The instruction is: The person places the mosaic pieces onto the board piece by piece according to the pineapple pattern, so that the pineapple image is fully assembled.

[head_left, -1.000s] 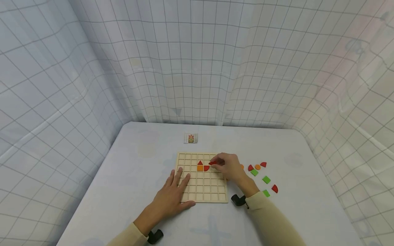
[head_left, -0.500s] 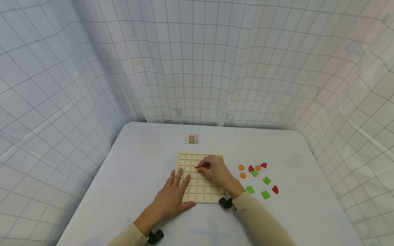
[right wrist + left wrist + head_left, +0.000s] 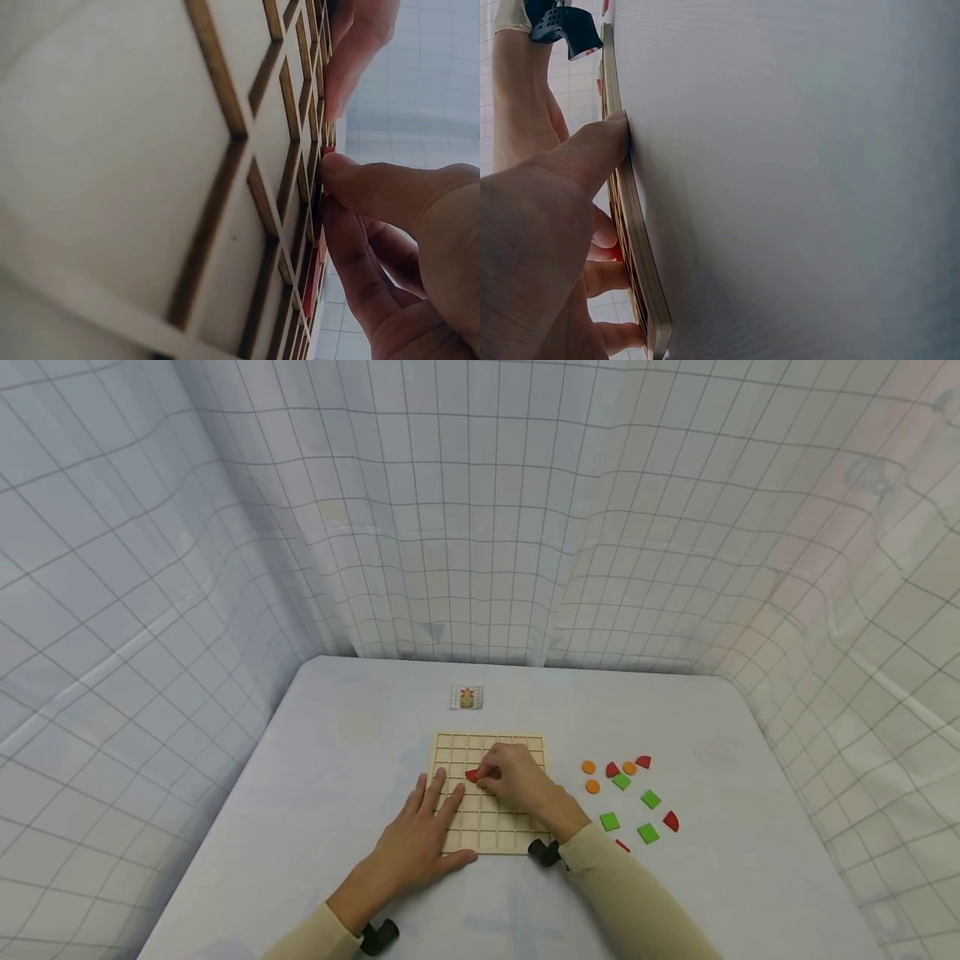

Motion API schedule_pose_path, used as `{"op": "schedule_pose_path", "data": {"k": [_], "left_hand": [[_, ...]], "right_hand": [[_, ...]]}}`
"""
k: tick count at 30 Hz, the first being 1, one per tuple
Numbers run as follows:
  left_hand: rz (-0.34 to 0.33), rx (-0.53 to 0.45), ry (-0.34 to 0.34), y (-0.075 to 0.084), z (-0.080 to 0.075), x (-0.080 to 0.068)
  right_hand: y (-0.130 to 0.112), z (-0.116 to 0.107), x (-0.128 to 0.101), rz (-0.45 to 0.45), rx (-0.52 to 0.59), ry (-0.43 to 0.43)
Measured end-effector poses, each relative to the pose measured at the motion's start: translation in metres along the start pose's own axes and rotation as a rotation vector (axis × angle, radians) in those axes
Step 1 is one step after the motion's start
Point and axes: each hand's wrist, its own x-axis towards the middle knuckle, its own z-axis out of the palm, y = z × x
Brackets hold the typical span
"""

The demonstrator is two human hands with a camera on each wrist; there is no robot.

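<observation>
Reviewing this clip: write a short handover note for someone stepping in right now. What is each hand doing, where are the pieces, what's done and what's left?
Left hand: flat, fingers straight, pressing on the board's near-left corner.
Right hand: pinching a red piece over the board's left-middle cells; whether it is seated cannot be told.
Loose pieces to the right of the board: three orange discs, three green squares, several red pieces.
A small pattern card lies beyond the board.
Done: any pieces already on the board are hidden under the right hand.
Left, by my reading: seat the red piece, then place the loose ones to match the card.
</observation>
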Motion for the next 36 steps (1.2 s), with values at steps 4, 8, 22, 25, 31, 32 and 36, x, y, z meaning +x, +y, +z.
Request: {"op": "schedule_pose_path", "data": {"k": [4, 8, 22, 25, 31, 32, 36], "left_hand": [[0.004, 0.004, 0.003, 0.000, 0.001, 0.001], [0.002, 0.008, 0.001, -0.001, 0.001, 0.001], [-0.009, -0.008, -0.005, -0.001, 0.004, 0.001], [-0.001, -0.011, 0.006, -0.001, 0.004, 0.000], [0.010, -0.007, 0.011, 0.000, 0.001, 0.000], [0.009, -0.005, 0.008, 0.000, 0.001, 0.000], [0.012, -0.003, 0.015, 0.000, 0.001, 0.000]], "right_hand": [[-0.001, -0.001, 0.000, 0.009, -0.006, -0.019], [-0.002, -0.003, 0.002, 0.018, -0.014, -0.038], [0.002, -0.004, 0.011, 0.020, 0.002, -0.087], [0.002, -0.003, 0.011, 0.033, -0.016, -0.071], [0.003, -0.001, 0.012, 0.093, -0.007, -0.054], [0.003, -0.001, 0.013, 0.100, 0.000, -0.053], [0.006, 0.000, 0.013, 0.115, 0.010, -0.053]]}}
